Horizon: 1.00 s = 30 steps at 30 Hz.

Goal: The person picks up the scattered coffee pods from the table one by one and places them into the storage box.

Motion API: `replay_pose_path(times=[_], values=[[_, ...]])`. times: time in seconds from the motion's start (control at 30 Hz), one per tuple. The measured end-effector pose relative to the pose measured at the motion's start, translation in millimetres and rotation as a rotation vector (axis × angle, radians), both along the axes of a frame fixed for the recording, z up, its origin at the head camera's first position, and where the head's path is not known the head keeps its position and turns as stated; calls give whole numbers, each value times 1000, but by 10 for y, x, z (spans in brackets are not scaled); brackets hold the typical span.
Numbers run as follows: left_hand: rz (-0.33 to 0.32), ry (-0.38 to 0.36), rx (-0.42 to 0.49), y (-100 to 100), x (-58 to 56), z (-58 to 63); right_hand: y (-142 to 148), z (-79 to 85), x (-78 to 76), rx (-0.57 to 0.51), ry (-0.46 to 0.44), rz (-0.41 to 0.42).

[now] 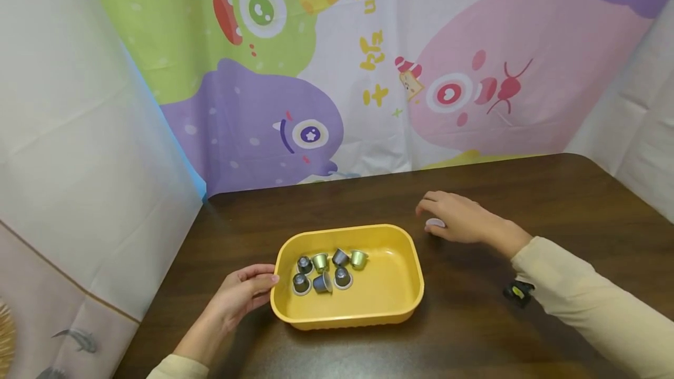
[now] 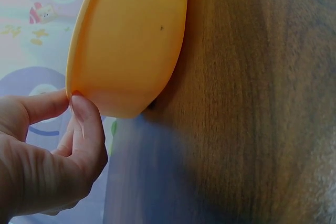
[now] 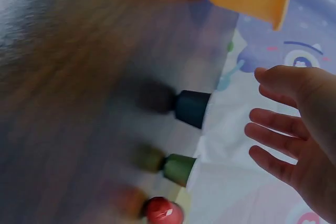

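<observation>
A yellow plastic bin (image 1: 389,314) stands on the table, with several coffee capsules (image 1: 359,259), dark grey, blue-grey and light green, grouped in its left half. My left hand (image 1: 243,294) pinches the bin's left rim between thumb and fingers, the thumb against the outer wall in the left wrist view. Right of the bin, my right hand (image 1: 460,218) hovers with fingers apart, holding nothing. Under it a dark capsule (image 3: 192,108) stands on its narrow end, its pale lid (image 1: 435,223) facing up. A green capsule (image 3: 179,169) and a red capsule (image 3: 164,211) are beside it, hidden by the hand in the head view.
The dark brown wooden table (image 1: 474,332) runs back to a cartoon-printed curtain (image 1: 379,63). White cloth (image 1: 79,104) hangs at the left side, and more at the right. A small black device (image 1: 518,293) sits at the right wrist.
</observation>
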State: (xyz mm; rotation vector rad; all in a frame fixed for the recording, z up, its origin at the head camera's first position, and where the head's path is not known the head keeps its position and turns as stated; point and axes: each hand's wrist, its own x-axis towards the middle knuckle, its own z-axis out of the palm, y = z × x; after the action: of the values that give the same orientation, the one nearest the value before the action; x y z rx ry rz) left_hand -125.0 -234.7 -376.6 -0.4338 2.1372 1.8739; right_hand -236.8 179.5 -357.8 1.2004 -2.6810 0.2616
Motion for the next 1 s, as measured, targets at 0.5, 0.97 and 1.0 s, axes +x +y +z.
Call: replay_pose_path(times=[0.5,0.97,1.0], values=[[8,7,-9,14,7,10,90,-326,-7,-27,140,-39],[19,0,-10,18,8,2,106,-407,-39,1,158,-57],[18,0,-11,17,7,3,108,-408,-40,4,158,-57]])
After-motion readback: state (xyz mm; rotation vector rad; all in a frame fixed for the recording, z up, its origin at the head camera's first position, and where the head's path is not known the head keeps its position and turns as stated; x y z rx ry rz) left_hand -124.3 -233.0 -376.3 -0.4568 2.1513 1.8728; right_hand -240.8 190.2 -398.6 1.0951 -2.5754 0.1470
